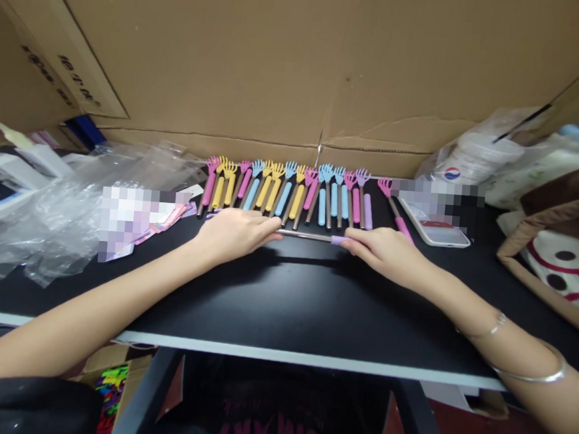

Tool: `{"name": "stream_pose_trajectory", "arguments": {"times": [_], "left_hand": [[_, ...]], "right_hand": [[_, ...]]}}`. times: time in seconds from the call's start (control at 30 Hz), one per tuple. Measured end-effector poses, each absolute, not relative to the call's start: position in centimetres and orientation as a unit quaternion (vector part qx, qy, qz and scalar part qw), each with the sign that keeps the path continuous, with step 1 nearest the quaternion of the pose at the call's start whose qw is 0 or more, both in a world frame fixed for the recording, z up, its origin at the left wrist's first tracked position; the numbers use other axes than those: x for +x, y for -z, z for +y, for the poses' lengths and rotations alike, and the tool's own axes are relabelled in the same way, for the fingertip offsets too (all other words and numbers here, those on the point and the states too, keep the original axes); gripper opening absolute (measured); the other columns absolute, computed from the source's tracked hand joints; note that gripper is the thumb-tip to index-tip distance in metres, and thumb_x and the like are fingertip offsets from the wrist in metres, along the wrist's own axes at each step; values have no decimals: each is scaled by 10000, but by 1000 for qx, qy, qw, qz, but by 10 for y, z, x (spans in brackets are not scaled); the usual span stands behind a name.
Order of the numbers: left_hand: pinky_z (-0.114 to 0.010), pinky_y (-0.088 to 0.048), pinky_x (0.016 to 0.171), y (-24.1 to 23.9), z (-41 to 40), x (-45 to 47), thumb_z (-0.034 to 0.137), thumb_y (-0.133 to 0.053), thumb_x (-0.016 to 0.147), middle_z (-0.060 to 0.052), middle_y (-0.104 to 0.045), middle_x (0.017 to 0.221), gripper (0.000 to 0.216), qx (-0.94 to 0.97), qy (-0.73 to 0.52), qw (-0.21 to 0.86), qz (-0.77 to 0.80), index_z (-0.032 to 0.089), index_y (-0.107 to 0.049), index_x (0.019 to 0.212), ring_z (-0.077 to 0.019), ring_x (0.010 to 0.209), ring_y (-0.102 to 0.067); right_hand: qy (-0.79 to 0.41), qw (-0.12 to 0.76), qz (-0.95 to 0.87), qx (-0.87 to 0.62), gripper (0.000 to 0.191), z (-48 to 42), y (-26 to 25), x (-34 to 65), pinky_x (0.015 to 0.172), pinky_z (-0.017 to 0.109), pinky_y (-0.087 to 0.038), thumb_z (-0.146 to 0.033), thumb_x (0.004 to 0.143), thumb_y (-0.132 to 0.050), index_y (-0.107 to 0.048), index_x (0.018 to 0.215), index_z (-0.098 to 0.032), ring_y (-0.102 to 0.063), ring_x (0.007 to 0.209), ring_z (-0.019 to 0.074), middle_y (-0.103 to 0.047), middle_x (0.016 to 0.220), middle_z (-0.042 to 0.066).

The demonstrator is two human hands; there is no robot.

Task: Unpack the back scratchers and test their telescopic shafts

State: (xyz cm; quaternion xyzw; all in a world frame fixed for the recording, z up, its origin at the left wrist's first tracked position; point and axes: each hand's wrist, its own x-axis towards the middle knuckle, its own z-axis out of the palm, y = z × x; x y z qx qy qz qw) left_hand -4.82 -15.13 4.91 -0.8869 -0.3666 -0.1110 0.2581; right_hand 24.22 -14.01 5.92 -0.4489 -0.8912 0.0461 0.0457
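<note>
A row of several small back scratchers point(286, 191) with pink, yellow, blue and purple hand-shaped heads lies at the back of the black table point(283, 303). One more scratcher point(308, 236) lies sideways just in front of the row, with a metal shaft and a purple grip. My left hand point(235, 233) holds the metal end of it. My right hand point(384, 251) pinches the purple grip end. A single pink scratcher point(394, 208) lies apart, right of the row, just behind my right hand.
Crumpled clear plastic bags point(53, 218) and printed cards point(166, 217) lie at the left. A white phone point(436, 228) sits right of the row. Bags and a brown-trimmed basket point(556, 265) crowd the right. Cardboard point(301, 71) walls the back.
</note>
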Motion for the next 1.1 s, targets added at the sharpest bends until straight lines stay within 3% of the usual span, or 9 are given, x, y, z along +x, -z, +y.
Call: {"name": "stream_pose_trajectory", "arguments": {"times": [0.2,0.5,0.6,0.77,0.93,1.1], "left_hand": [[-244,-246,482,-47,-153,-40,415,-329,986,-38,-670,703,339,-884,5,132,-448,187,-548,864,-196,619,-632],[-232,-358,594,-47,-151,-41,355,-290,996,-3,-648,732,338,-903,49,-106,-412,198,-526,812,-167,665,-623],[-236,-345,582,-47,-152,-41,364,-277,998,-6,-648,721,348,-903,49,-82,-418,199,-527,821,-176,660,-624],[-243,-292,518,-48,-152,-39,407,-262,998,-26,-658,705,382,-894,17,49,-445,197,-546,854,-191,633,-628],[-236,-273,477,-46,-152,-41,414,-307,991,-26,-651,679,368,-884,36,171,-434,189,-567,860,-172,606,-616],[-252,-236,452,-45,-154,-43,409,-320,992,-15,-601,608,390,-885,97,257,-376,179,-565,793,-148,548,-578]], "right_hand": [[149,105,-893,-411,465,-145,-54,242,502,243,-248,-495,976,-264,-567,777,-203,-592,585,139,-649,651,16],[300,186,-877,-325,407,-150,-58,238,521,237,-278,-466,954,-400,-617,762,-179,-574,622,103,-664,686,7],[325,197,-872,-308,392,-149,-59,237,523,236,-286,-453,949,-425,-619,751,-176,-569,608,97,-664,674,-1],[301,198,-873,-328,418,-146,-55,240,499,234,-269,-477,954,-394,-626,776,-179,-597,625,102,-688,717,9],[195,142,-891,-385,507,-142,-54,241,490,240,-248,-534,965,-275,-621,825,-191,-628,674,133,-707,772,42],[56,82,-913,-396,490,-137,-57,243,518,244,-289,-519,969,-239,-602,865,-206,-596,580,157,-659,655,34]]}}
